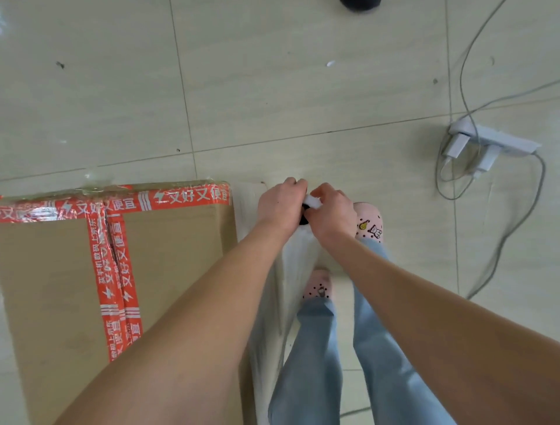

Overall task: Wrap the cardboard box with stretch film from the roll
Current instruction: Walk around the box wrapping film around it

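A big cardboard box (169, 248) with red printed tape stands on the floor at lower left; clear film shows on its far top edge. Both hands hold the stretch film roll (312, 203) just past the box's right far corner. My left hand (280, 204) grips the roll from the left. My right hand (331, 212) curls round its white end from the right. A sheet of whitish film (291, 273) runs from the roll down along the box's right side toward me. The roll itself is mostly hidden by my fingers.
My feet in pink clogs (371, 223) stand right beside the box, under the hands. A white power strip (491, 141) with chargers and grey cables (515, 224) lies on the tiled floor at right. A dark object (360, 3) sits at the top edge.
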Motion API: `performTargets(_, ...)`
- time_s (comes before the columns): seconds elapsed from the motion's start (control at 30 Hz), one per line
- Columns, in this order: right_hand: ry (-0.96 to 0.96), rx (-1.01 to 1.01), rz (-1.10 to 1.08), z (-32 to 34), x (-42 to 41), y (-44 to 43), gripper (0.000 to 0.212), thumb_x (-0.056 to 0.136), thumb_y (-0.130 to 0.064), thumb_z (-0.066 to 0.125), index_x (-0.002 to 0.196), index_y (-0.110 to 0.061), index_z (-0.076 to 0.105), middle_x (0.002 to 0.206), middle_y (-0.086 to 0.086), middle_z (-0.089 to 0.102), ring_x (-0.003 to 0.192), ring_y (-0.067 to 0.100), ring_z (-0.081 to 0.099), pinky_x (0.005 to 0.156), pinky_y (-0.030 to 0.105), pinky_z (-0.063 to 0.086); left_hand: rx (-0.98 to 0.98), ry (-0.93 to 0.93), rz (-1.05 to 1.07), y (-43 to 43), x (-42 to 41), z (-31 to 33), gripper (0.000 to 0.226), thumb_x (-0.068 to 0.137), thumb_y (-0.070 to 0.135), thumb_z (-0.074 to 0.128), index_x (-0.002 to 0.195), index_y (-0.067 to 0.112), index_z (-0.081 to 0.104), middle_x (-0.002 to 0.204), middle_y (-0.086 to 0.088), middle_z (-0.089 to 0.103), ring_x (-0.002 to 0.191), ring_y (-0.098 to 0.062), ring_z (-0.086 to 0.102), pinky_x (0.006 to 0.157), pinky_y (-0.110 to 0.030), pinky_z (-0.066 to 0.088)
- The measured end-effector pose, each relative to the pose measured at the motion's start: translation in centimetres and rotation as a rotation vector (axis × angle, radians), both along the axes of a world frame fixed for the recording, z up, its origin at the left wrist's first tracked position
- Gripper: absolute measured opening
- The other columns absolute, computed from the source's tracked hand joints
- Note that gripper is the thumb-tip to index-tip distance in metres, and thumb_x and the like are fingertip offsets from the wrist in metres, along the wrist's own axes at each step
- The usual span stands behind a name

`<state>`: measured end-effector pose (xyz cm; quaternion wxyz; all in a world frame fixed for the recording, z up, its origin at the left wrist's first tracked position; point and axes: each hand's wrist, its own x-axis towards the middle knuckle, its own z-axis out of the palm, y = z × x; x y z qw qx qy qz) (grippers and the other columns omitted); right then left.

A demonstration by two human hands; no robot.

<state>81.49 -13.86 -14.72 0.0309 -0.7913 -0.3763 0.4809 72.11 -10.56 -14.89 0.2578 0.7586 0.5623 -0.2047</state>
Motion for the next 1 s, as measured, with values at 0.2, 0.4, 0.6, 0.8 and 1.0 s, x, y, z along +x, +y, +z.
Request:
performTargets(0.2, -0.054, -0.037, 0.124, 0.6, 1.2, 2.4, 0.025, 0.086, -0.016, 0.052, 0.109, -0.024, 0.057, 0.109, -0.002, 0.058, 0.088, 0.024, 0.057, 0.053, 0.026, 0.034, -0.042, -0.043, 0.075, 2.6, 0.6, -0.4, 0.015, 0.085, 0.012, 0.048, 0.096, 0.009, 0.058, 0.094, -0.008, 0.058, 0.085, -0.03, 0.059, 0.061, -0.031, 0.037)
performTargets(0.4, -0.056, 0.068, 0.286, 0.2, -0.2, 6.3, 0.031, 0.087, -0.011, 0.049, 0.113, -0.023, 0.061, 0.114, 0.004, 0.058, 0.098, 0.029, 0.058, 0.069, 0.03, 0.035, 0.026, -0.055, 0.331, 4.1, -1.1, -0.1, 0.008, 0.082, 0.014, 0.052, 0.087, 0.01, 0.055, 0.08, -0.004, 0.054, 0.072, -0.026, 0.05, 0.057, -0.03, 0.032)
performTargets(0.6, 0.01, -0.039, 0.257, -1.1, -1.5, 8.0, 0.036, 0.085, -0.013, 0.054, 0.12, -0.023, 0.053, 0.117, 0.005, 0.056, 0.099, 0.028, 0.059, 0.071, 0.029, 0.039, 0.05, -0.056, 0.466, 4.2, -2.8, -0.1, 0.01, 0.081, 0.016, 0.053, 0.088, 0.01, 0.051, 0.086, -0.01, 0.061, 0.077, -0.033, 0.057, 0.057, -0.032, 0.036)
performTargets(0.8, 0.003, -0.048, 0.261, -1.5, 0.0, 7.4, 0.026, 0.086, -0.016, 0.053, 0.111, -0.021, 0.059, 0.109, 0.005, 0.062, 0.092, 0.027, 0.059, 0.068, 0.03, 0.041, -0.046, -0.001, 0.199, 5.4, -0.3, -0.4, 0.025, 0.088, 0.014, 0.055, 0.112, 0.012, 0.05, 0.108, -0.009, 0.051, 0.089, -0.03, 0.06, 0.059, -0.035, 0.039)
performTargets(1.0, 0.024, 0.088, 0.355, -1.2, 0.0, 10.1, 0.021, 0.083, -0.007, 0.049, 0.098, -0.017, 0.06, 0.103, 0.001, 0.059, 0.087, 0.026, 0.058, 0.068, 0.031, 0.042, -0.057, 0.003, 0.403, 7.6, -0.4, -0.6, 0.006, 0.084, 0.015, 0.052, 0.088, 0.012, 0.049, 0.085, -0.006, 0.053, 0.084, -0.032, 0.059, 0.058, -0.032, 0.033)
